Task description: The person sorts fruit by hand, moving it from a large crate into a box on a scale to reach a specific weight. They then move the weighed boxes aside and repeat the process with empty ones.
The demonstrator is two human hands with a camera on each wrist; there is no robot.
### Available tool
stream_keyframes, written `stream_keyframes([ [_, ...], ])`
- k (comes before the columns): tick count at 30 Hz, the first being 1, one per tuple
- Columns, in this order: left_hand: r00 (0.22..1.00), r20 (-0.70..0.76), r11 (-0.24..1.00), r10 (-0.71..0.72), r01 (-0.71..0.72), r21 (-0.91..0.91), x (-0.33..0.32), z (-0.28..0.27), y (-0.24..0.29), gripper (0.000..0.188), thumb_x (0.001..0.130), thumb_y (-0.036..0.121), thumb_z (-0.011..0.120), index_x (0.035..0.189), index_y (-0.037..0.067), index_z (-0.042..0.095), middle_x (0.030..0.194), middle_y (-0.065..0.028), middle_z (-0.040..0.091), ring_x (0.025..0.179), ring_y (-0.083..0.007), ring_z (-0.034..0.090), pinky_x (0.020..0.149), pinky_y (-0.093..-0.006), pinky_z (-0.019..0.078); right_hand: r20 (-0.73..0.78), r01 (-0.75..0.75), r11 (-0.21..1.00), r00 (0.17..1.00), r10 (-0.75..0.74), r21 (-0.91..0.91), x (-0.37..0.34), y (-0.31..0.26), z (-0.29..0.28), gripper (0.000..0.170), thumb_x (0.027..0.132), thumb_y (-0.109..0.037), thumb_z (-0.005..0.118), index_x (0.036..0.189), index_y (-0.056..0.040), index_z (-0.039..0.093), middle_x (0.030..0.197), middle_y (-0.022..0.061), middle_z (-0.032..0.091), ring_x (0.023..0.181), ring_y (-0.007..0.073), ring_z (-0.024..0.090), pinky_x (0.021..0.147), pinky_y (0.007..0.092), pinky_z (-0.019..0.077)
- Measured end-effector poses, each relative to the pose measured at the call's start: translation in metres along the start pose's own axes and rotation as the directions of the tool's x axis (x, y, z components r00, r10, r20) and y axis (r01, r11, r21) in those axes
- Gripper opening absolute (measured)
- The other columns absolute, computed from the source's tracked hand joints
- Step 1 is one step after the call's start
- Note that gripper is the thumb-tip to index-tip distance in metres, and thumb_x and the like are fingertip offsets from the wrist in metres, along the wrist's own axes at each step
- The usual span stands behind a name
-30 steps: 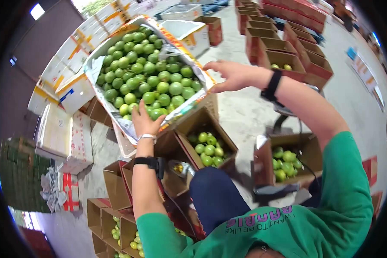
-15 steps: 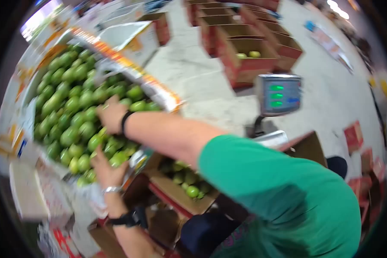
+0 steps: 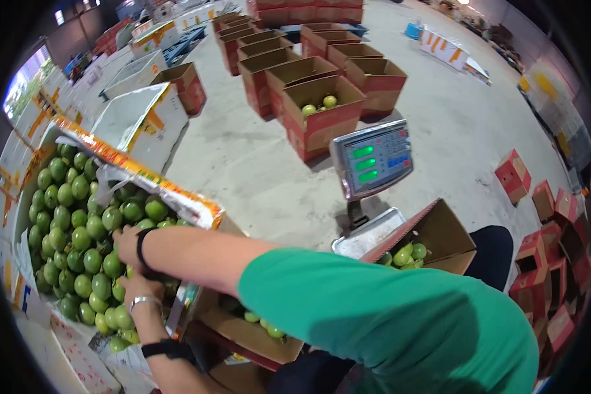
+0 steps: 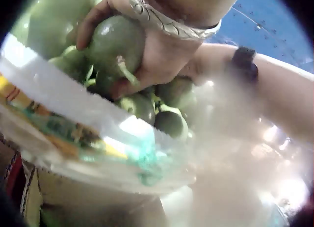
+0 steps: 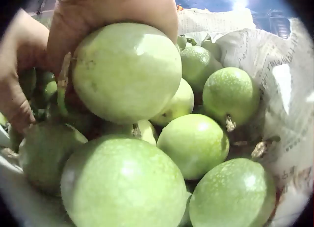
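Note:
A foam box with an orange-printed rim point(image 3: 141, 172) is heaped with green passion fruits point(image 3: 79, 240). My left hand point(image 3: 141, 289), with a silver bracelet, is among the fruits at the box's near side. In the left wrist view its fingers curl round one passion fruit point(image 4: 117, 48) with a short stem. Close beside it, my right hand point(image 3: 126, 247) reaches down into the heap. The right wrist view shows this hand point(image 5: 113, 11) gripping a pale green passion fruit point(image 5: 127, 72) above others. Newspaper point(image 5: 289, 99) lines the box wall.
Below the box stands a carton point(image 3: 243, 331) with passion fruits. Another carton point(image 3: 440, 240) with fruits is at the right, by a scale with a lit display point(image 3: 374, 159). Rows of open cartons point(image 3: 322, 125) stand ahead, and white foam boxes point(image 3: 138, 125) at the left.
My right hand has moved from the box's outer corner into the fruits beside my left hand. The head view has swung right, bringing the scale display into sight.

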State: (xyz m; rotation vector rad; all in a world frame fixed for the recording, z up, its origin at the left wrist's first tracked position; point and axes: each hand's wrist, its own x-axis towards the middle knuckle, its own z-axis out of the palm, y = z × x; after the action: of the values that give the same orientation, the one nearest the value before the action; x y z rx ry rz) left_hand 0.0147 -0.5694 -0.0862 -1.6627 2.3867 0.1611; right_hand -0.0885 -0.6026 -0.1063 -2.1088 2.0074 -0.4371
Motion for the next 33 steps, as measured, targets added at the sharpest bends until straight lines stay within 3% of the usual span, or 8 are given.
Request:
stream_keyframes([
  [7, 0.992, -0.125, 0.996, -0.021, 0.032, 0.087, -0.002, 0.012, -0.001, 0.048, 0.078, 0.028, 0.062, 0.123, 0.016, 0.051, 0.130, -0.0126, 0.041, 0.111, -0.0371, 0.054, 0.088, -0.0438, 0.0474, -0.146, 0.310, 0.892, 0.950, -0.277, 0.328, -0.038, 0.026, -0.041, 0.049, 0.052, -0.038, 0.076, 0.095, -0.0159, 0.070, 0.090, 0.0193, 0.061, 0.084, 0.0335, 0.060, 0.078, 0.0395, 0.0498],
  [13, 0.986, -0.156, 0.950, 0.056, -0.005, 0.312, -0.012, 0.007, 0.009, 0.041, 0.087, 0.029, 0.052, 0.127, 0.017, 0.047, 0.128, -0.0168, 0.043, 0.109, -0.0379, 0.055, 0.086, -0.0521, 0.0463, -0.066, 0.080, 0.315, 0.996, -0.054, 0.946, -0.189, 0.000, -0.170, 0.032, 0.074, -0.012, 0.068, 0.105, -0.0044, 0.062, 0.085, 0.0020, 0.063, 0.078, 0.0083, 0.061, 0.068, 0.0229, 0.0502],
  [16, 0.937, -0.264, 0.971, 0.229, -0.201, 0.126, -0.022, 0.010, -0.016, 0.048, 0.078, 0.025, 0.061, 0.125, 0.018, 0.050, 0.128, -0.0186, 0.047, 0.102, -0.0404, 0.058, 0.087, -0.0510, 0.0464, -0.149, 0.089, 0.418, 0.982, 0.113, 0.904, -0.331, -0.029, -0.240, 0.038, 0.073, -0.014, 0.065, 0.109, -0.0047, 0.061, 0.092, 0.0044, 0.061, 0.076, 0.0095, 0.060, 0.064, 0.0227, 0.0509],
  [21, 0.844, -0.416, 0.469, 0.339, -0.535, -0.703, -0.002, -0.002, -0.072, 0.063, 0.077, 0.028, 0.072, 0.129, 0.005, 0.045, 0.120, -0.0156, 0.055, 0.105, -0.0286, 0.056, 0.089, -0.0383, 0.0460, -0.172, 0.001, 0.286, 0.801, 0.573, 0.958, -0.530, -0.051, -0.243, 0.054, 0.066, -0.020, 0.065, 0.115, -0.0027, 0.052, 0.087, 0.0108, 0.059, 0.069, 0.0156, 0.060, 0.054, 0.0270, 0.0526],
  [25, 0.618, -0.100, -0.165, 0.780, 0.048, -0.985, -0.203, -0.034, 0.035, 0.052, 0.082, 0.022, 0.064, 0.127, 0.005, 0.045, 0.111, -0.0144, 0.058, 0.095, -0.0246, 0.061, 0.079, -0.0366, 0.0523, 0.146, 0.210, -0.283, 0.499, 0.854, 0.936, -0.604, -0.045, -0.162, 0.039, 0.075, -0.019, 0.061, 0.111, -0.0044, 0.055, 0.088, 0.0107, 0.060, 0.076, 0.0200, 0.062, 0.058, 0.0325, 0.0551],
  [29, 0.289, 0.243, 0.177, 0.926, 0.237, -0.955, -0.330, 0.023, 0.156, 0.056, 0.082, 0.030, 0.066, 0.127, 0.005, 0.044, 0.117, -0.0124, 0.056, 0.099, -0.0220, 0.058, 0.078, -0.0341, 0.0501, 0.410, 0.216, -0.481, 0.305, 0.860, 0.849, -0.644, 0.004, -0.075, 0.041, 0.079, -0.026, 0.060, 0.115, -0.0095, 0.055, 0.105, 0.0078, 0.057, 0.091, 0.0187, 0.059, 0.069, 0.0441, 0.0545],
  [31, 0.477, 0.097, 0.159, 0.873, -0.092, -0.983, -0.338, 0.077, 0.187, 0.059, 0.083, 0.028, 0.066, 0.132, 0.006, 0.040, 0.126, -0.0126, 0.048, 0.103, -0.0200, 0.054, 0.077, -0.0335, 0.0507, 0.324, 0.054, -0.320, -0.087, 0.942, 0.946, -0.655, -0.004, -0.086, 0.048, 0.078, -0.034, 0.062, 0.120, -0.0139, 0.051, 0.118, 0.0043, 0.046, 0.098, 0.0172, 0.050, 0.076, 0.0473, 0.0491],
  [33, 0.611, -0.084, 0.133, 0.787, -0.302, -0.944, -0.321, 0.068, 0.180, 0.054, 0.086, 0.022, 0.063, 0.132, 0.008, 0.040, 0.128, -0.0109, 0.045, 0.108, -0.0196, 0.051, 0.078, -0.0335, 0.0513, 0.055, 0.084, -0.060, 0.063, 0.997, 0.995, -0.685, -0.013, -0.122, 0.048, 0.080, -0.035, 0.063, 0.122, -0.0171, 0.050, 0.116, -0.0006, 0.043, 0.092, 0.0147, 0.043, 0.081, 0.0433, 0.0436],
])
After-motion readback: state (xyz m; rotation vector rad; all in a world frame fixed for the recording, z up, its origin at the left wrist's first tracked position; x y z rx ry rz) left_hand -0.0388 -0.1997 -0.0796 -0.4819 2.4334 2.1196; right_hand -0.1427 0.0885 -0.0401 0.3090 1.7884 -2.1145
